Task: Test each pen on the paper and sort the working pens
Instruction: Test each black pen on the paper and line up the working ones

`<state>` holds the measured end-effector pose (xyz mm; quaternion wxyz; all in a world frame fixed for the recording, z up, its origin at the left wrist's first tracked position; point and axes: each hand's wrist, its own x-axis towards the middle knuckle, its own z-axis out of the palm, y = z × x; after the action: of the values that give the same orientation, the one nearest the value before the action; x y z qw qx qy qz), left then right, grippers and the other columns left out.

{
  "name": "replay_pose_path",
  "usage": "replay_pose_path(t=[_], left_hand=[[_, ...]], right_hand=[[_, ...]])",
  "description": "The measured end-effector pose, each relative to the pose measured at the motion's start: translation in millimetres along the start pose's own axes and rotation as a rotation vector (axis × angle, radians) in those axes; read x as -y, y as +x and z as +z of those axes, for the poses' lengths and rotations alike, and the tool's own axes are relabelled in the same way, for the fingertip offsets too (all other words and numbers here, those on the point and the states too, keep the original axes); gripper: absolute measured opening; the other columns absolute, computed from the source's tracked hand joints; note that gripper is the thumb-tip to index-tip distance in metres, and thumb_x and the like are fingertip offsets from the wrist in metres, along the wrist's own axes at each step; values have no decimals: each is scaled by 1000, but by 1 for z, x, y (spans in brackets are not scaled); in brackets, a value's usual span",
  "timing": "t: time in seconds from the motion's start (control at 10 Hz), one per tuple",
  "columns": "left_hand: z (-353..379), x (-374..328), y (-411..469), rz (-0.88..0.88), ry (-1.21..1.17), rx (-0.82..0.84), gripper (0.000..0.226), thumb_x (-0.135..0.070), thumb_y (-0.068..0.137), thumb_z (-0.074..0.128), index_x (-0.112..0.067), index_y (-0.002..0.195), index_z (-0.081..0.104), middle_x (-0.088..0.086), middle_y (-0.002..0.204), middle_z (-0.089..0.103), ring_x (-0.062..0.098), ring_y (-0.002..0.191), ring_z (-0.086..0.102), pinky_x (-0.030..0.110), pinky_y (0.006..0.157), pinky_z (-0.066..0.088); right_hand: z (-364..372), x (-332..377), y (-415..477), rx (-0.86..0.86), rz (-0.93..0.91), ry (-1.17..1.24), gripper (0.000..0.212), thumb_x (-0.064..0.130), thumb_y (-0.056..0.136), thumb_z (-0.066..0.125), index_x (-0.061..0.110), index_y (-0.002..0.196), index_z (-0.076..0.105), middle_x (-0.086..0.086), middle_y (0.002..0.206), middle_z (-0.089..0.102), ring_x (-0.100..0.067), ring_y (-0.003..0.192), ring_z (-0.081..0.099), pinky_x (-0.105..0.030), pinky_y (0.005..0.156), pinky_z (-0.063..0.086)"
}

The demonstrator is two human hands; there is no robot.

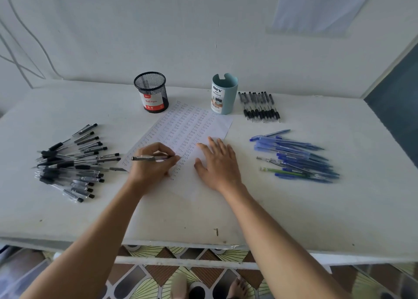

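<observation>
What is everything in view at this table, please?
table: one, white, against the wall
paper: one sheet, white with written marks, table centre
mesh cup: one, black, beyond the paper, left
organizer cup: one, pale teal, beyond the paper, right
pen row: one, black, right of the organizer cup
black pens: one pile, table left
blue pens: one pile, table right
pen: one, clear and dark, over the paper
left hand: fingers grip the pen
right hand: flat on the paper

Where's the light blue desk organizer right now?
Head view: the light blue desk organizer stands at the back, right of centre, between the black mesh cup and the black pen row.
</observation>
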<state>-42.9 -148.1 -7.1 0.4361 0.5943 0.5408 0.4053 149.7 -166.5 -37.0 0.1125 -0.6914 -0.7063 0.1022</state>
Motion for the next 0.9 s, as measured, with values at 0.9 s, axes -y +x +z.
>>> replay_pose_path(t=[0.9], left_hand=[[-6, 12, 3, 47, 242, -57, 22, -10, 53, 51, -18, 52, 31, -11, 44, 29, 17, 49, 33, 27, 49, 25]], right_hand=[[1, 0, -2, -23, -7, 15, 55, 43, 100, 38, 29, 153, 31, -5, 166, 17, -25, 153, 9, -45, 123, 3]])
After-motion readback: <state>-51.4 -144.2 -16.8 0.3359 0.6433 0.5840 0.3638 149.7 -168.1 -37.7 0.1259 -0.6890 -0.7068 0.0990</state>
